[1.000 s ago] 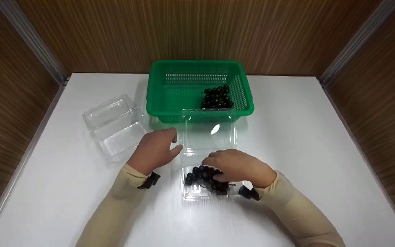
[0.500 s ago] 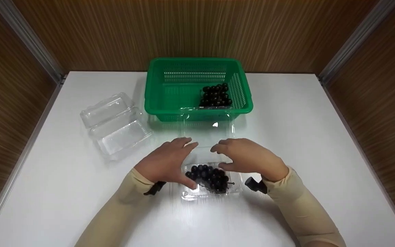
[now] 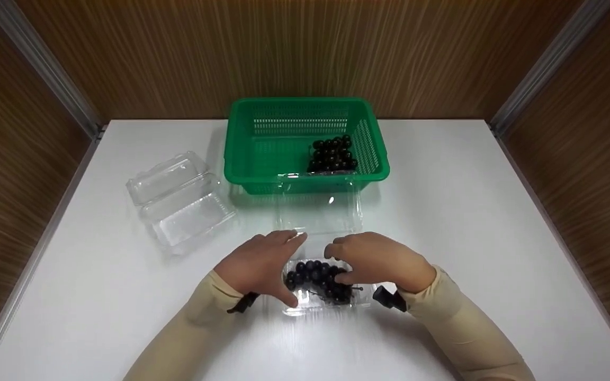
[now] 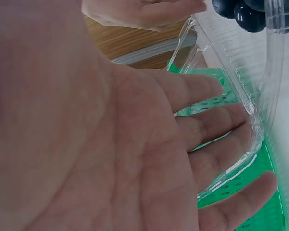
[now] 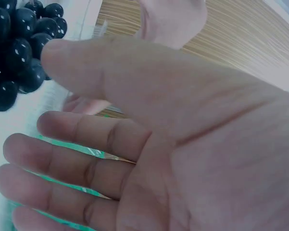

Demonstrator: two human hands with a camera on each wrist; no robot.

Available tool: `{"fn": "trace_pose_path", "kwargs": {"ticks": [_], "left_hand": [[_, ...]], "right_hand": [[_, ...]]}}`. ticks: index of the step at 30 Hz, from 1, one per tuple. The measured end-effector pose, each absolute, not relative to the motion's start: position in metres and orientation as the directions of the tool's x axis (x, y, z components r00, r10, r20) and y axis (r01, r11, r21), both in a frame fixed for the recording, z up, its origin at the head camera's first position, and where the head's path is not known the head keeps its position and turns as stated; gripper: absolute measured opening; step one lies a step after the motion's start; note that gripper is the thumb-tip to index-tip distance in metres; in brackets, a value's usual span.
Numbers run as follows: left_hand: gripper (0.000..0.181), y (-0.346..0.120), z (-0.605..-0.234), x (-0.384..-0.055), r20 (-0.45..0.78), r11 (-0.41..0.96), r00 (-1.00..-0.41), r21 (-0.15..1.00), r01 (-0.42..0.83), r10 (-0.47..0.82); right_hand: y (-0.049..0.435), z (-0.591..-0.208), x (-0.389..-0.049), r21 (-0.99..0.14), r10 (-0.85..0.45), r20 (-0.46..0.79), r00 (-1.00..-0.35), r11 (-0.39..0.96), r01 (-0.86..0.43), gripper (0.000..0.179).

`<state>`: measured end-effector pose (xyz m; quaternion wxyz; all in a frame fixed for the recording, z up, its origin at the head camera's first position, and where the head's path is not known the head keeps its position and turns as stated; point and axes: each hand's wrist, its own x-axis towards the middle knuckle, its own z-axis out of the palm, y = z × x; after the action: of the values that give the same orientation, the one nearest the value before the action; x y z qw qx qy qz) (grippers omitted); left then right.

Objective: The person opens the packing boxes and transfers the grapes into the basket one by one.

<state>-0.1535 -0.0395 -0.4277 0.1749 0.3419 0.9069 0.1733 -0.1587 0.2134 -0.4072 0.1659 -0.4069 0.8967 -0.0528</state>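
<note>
A bunch of dark grapes (image 3: 315,274) lies in the base of a clear plastic clamshell box (image 3: 320,211), whose lid stands raised toward the basket. At the left side of the box is my left hand (image 3: 260,264), fingers spread and thumb stretched toward the near edge; in the left wrist view its fingers (image 4: 216,122) are at the clear wall. Over the right part of the grapes hovers my right hand (image 3: 382,262). Its thumb (image 5: 77,62) is near the grapes in the right wrist view, and its palm holds nothing. Whether the thumb touches them I cannot tell.
Behind the box stands a green perforated basket (image 3: 276,177) with another bunch of dark grapes (image 3: 332,154) at its right. A second clear clamshell box (image 3: 183,203) lies unfolded at the left. Wood-grain panels (image 3: 305,53) surround the white table (image 3: 442,211) on three sides.
My left hand has moved right to the box's side and spread its fingers. My right hand rose off the grapes, drew back, then lowered over them again. The grapes have stayed in the box.
</note>
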Motion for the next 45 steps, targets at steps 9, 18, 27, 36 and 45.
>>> {"fn": "trace_pose_path", "kwargs": {"ticks": [9,18,27,36,45], "left_hand": [[0.117,-0.037,-0.428,-0.151,-0.213,0.709,-0.700,0.430,0.560,0.682],[0.112,-0.038,-0.429,-0.155,-0.204,0.704,-0.695,0.416,0.575,0.689],[0.107,-0.040,-0.428,-0.155,-0.218,0.719,-0.710,0.431,0.545,0.669],[0.105,-0.042,-0.427,-0.156,-0.196,0.718,-0.719,0.426,0.550,0.667],[0.100,-0.040,-0.429,-0.157,-0.199,0.724,-0.722,0.417,0.549,0.662]], "right_hand": [[0.213,-0.422,-0.160,-0.178,-0.765,-0.276,-0.582,0.636,-0.751,0.021],[0.210,-0.426,-0.163,-0.176,-0.791,-0.264,-0.552,0.603,-0.778,0.022],[0.205,-0.426,-0.167,-0.191,-0.830,-0.193,-0.523,0.555,-0.810,0.020],[0.201,-0.426,-0.168,-0.170,-0.845,-0.171,-0.507,0.532,-0.830,0.015],[0.202,-0.427,-0.169,-0.181,-0.856,-0.143,-0.497,0.517,-0.837,0.010]]}}
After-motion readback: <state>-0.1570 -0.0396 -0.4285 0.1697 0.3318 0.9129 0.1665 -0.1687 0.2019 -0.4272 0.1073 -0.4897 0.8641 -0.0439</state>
